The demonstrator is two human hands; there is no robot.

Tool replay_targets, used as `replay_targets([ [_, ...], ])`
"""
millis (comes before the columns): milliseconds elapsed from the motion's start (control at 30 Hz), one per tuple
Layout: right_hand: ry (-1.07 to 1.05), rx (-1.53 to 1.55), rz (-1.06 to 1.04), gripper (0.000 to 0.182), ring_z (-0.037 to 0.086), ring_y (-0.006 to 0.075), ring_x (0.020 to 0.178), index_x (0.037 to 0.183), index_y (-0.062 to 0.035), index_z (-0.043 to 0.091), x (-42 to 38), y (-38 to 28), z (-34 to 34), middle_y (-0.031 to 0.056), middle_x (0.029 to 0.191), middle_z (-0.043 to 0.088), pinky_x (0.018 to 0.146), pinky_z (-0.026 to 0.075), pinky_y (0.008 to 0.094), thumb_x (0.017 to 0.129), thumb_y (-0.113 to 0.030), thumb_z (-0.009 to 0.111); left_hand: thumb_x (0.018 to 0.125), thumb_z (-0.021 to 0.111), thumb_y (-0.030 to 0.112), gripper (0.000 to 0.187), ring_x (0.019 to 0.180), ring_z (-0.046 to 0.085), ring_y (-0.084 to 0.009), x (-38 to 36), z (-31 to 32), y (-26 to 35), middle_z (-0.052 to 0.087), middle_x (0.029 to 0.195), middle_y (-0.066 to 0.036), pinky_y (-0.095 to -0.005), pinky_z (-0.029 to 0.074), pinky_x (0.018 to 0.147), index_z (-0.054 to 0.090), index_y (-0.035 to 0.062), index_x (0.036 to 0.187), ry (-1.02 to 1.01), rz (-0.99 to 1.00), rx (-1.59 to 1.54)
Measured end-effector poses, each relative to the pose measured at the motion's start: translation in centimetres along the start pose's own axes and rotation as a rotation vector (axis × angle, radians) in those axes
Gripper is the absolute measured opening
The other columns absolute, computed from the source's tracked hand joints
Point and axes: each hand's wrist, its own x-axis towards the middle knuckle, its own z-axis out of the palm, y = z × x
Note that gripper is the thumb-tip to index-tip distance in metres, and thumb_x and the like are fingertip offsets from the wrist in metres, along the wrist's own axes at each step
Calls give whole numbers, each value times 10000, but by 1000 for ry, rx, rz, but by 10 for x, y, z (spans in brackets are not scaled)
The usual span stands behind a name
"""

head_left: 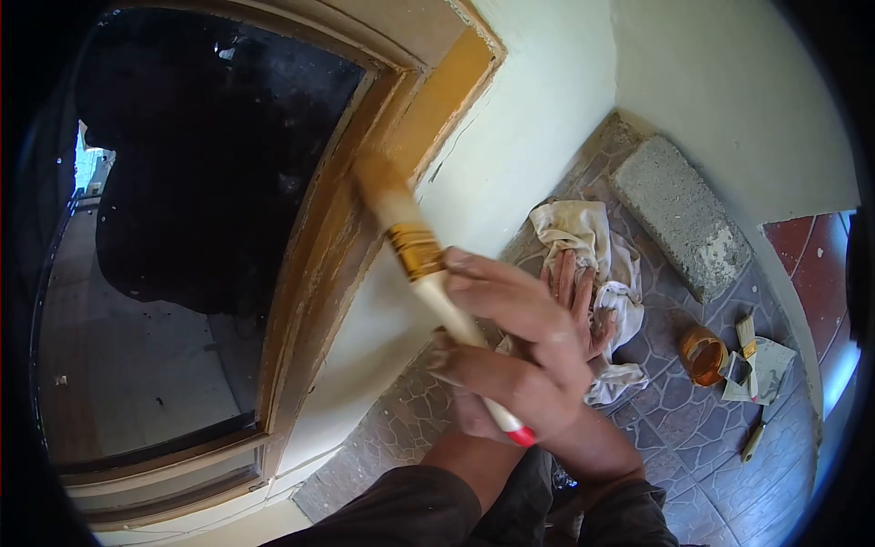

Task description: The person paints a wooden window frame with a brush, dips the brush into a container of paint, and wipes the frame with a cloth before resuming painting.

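My right hand (519,351) grips a paintbrush (415,246) by its white handle with a red tip. The bristles, smeared by motion, meet the brown wooden frame (314,228) around a dark glass pane. Below and behind that hand, my left hand (579,296) lies with fingers stretched and spread on a crumpled, stained white cloth (624,264) on the floor. The forearms cross, and the right hand hides part of the left one.
A rough concrete block (684,214) lies near the wall (538,91). To the right stand an open jar of brown paint (704,357) and a second paintbrush (747,346) on a pale sheet (775,365). Another handled tool (754,442) rests on the stone-patterned floor (684,465).
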Motion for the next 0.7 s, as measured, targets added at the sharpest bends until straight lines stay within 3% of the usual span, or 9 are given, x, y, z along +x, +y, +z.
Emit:
replay_targets([
  [67,150,8,-109,123,645,428,1022,844,-4,626,4,8,-1,230,1035,607,871,567,485,767,34,714,828,570,413,635,1350,328,-502,0,-1,2,353,1427,-348,-623,227,1089,522,-58,1251,0,-15,2],
  [100,146,-4,-103,173,617,438,1055,823,46,657,8,9,-5,259,1087,592,926,534,518,667,-6,711,829,568,416,638,1348,330,-503,1,-2,2,354,1426,-348,-622,229,1088,523,-59,1252,4,-12,-3],
  [200,166,-77,-143,162,620,430,1054,822,51,654,16,24,1,266,1075,595,928,535,515,679,-5,706,830,565,423,644,1346,333,-503,1,-1,1,353,1427,-349,-619,231,1089,522,-60,1254,12,-7,-4],
  [400,18,24,-56,150,633,448,1036,795,51,661,6,11,7,253,1067,604,905,548,513,659,-6,687,834,562,432,650,1350,327,-502,-1,1,1,348,1432,-344,-614,225,1094,519,-57,1260,-6,-29,20],
  [467,168,115,-148,149,632,440,1038,795,50,671,4,15,9,256,1069,602,909,548,513,663,-14,697,835,562,428,648,1356,319,-499,-1,0,2,344,1435,-340,-609,217,1101,517,-57,1262,6,-23,10],
  [500,280,91,-87,169,632,437,1030,814,47,679,5,10,16,256,1069,600,912,547,515,662,-23,699,835,562,428,648,1356,319,-499,0,-1,2,344,1435,-340,-609,217,1101,517,-57,1262,4,-24,11],
  [533,163,-60,-130,192,631,433,1028,834,46,684,12,13,1,261,1077,597,910,548,515,657,-23,710,834,563,427,647,1358,317,-498,1,-3,3,343,1435,-340,-608,214,1103,518,-56,1261,0,-19,8],
  [633,165,-36,-181,171,632,432,1027,835,43,684,11,26,7,264,1089,596,909,547,516,675,-9,717,832,564,426,645,1359,315,-497,1,-2,3,344,1435,-340,-609,214,1103,519,-56,1259,-9,-18,9],
  [700,5,2,-79,154,631,434,1029,828,43,682,6,12,6,263,1087,601,906,548,515,686,-3,721,831,563,427,646,1357,317,-498,1,-2,2,345,1434,-340,-611,216,1100,519,-56,1257,-14,-24,16],
])
